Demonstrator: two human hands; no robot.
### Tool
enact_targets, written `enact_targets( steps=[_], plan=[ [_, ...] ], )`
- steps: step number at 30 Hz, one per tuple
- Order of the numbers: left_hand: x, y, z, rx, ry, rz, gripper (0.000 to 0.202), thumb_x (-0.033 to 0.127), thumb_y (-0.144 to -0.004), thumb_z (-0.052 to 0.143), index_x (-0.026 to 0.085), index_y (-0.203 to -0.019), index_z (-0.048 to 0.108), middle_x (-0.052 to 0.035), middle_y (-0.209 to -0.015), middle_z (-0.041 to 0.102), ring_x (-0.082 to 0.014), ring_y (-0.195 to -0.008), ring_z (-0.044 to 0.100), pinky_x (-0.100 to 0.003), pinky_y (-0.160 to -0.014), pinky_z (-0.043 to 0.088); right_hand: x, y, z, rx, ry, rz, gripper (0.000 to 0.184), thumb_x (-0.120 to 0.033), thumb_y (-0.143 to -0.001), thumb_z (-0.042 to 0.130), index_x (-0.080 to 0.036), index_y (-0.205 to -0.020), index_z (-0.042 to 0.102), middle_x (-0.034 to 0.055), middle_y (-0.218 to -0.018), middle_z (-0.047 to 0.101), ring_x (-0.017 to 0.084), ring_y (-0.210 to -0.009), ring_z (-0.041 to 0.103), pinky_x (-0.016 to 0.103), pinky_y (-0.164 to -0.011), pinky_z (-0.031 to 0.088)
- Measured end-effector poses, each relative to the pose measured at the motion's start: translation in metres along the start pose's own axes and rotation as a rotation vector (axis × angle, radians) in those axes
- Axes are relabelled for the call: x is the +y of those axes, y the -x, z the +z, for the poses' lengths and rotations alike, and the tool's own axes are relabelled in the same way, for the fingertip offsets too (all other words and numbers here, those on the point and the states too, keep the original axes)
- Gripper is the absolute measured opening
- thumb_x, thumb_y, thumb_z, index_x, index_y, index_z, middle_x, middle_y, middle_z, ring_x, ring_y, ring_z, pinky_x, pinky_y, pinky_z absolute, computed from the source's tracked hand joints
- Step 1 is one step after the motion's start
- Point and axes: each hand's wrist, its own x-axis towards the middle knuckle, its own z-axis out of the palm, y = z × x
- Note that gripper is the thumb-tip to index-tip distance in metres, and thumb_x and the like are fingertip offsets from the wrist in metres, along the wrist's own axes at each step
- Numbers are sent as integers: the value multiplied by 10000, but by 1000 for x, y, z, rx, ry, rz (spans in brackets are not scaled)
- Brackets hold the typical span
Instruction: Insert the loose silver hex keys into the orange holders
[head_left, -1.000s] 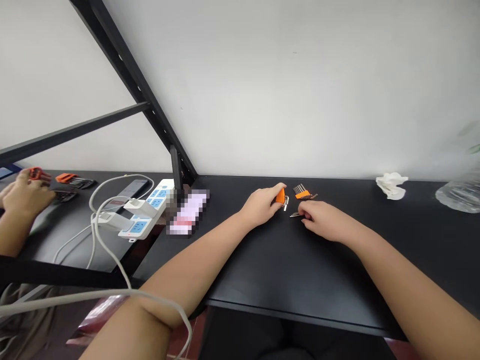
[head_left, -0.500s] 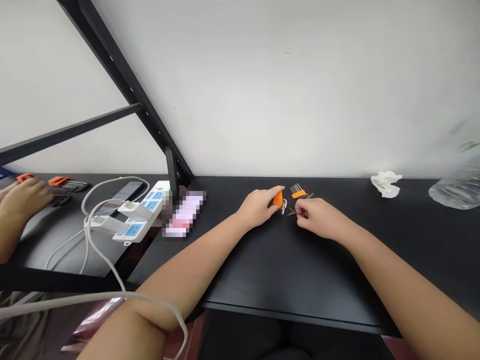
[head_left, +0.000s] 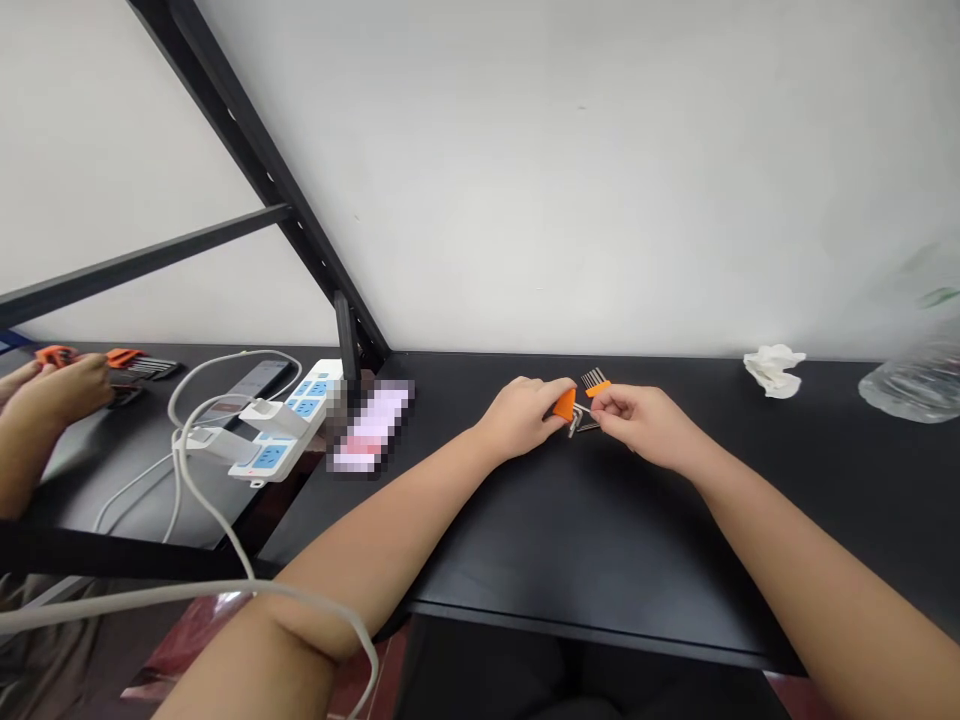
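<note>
My left hand (head_left: 525, 415) is closed around a small orange holder (head_left: 564, 403) with metal hex keys sticking out of it, held just above the black table (head_left: 585, 540). My right hand (head_left: 637, 425) pinches a thin metal hex key (head_left: 581, 415) right beside the holder, fingertips almost touching the left hand. Behind both hands a second orange holder with a row of dark hex keys (head_left: 596, 381) lies on the table.
A crumpled white tissue (head_left: 774, 368) and a clear plastic bag (head_left: 911, 385) lie at the back right. A white power strip (head_left: 289, 425) with cables, a blurred pink item (head_left: 371, 425) and a black shelf frame (head_left: 300, 215) stand left. Another person's hand (head_left: 56, 395) handles hex keys far left.
My right hand has lifted off the table with a hex key and moved left up to the orange holder. My left hand has tilted the holder toward it.
</note>
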Motion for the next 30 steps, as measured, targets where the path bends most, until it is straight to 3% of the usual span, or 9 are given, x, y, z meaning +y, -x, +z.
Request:
enact_targets(
  steps=[4, 7, 11, 14, 24, 27, 30],
  plan=[
    [10, 1, 0, 62, -44, 117, 361, 284, -921, 643, 225, -1271, 580, -70, -1112, 733, -227, -1105, 666, -441, -1091, 432, -3, -1, 5, -52, -263, 139, 289, -461, -861, 671, -174, -884, 642, -33, -548, 536, 91, -448, 458, 212, -436, 374],
    [15, 2, 0, 102, -53, 116, 329, 276, -933, 627, 228, -1255, 578, -83, -1184, 717, -231, -1195, 633, -501, -1179, 346, -1, -5, 16, -26, -364, 139, 385, -546, -854, 700, -171, -882, 616, -14, -566, 577, 104, -467, 511, 213, -439, 424],
    [13, 3, -1, 84, -101, 60, 344, 275, -939, 605, 205, -1272, 553, -49, -986, 737, -206, -961, 696, -486, -1132, 407, 2, -8, 29, 0, -406, 104, 427, -586, -856, 703, -177, -905, 590, 7, -607, 633, 132, -511, 599, 244, -503, 523],
    [11, 4, -2, 94, -177, 35, 368, 259, -925, 603, 179, -1280, 548, -32, -864, 716, -197, -838, 690, -451, -1089, 444, 3, -9, 33, 38, -476, 79, 428, -568, -839, 730, -192, -941, 552, -8, -597, 632, 153, -497, 611, 266, -481, 532],
    [19, 3, 1, 85, -205, 32, 342, 239, -930, 565, 201, -1270, 558, -71, -953, 726, -233, -963, 674, -469, -1097, 394, -1, -9, 37, 9, -783, 177, 434, -500, -780, 803, -192, -899, 522, -13, -678, 627, 117, -524, 590, 235, -489, 489],
    [17, 0, 4, 72, -199, 23, 297, 252, -934, 566, 202, -1226, 578, -72, -955, 724, -236, -974, 667, -485, -1112, 378, -1, -8, 37, 73, -508, 153, 365, -507, -850, 712, -205, -896, 512, -4, -675, 623, 141, -523, 586, 266, -512, 474],
    [10, -3, 8, 11, -161, -3, 250, 284, -927, 573, 188, -1156, 605, -68, -908, 712, -241, -933, 664, -471, -1061, 429, -13, -3, 42, 236, 60, -106, 199, -403, -937, 588, -205, -920, 577, 24, -716, 641, 169, -618, 606, 296, -625, 475]
  ],
)
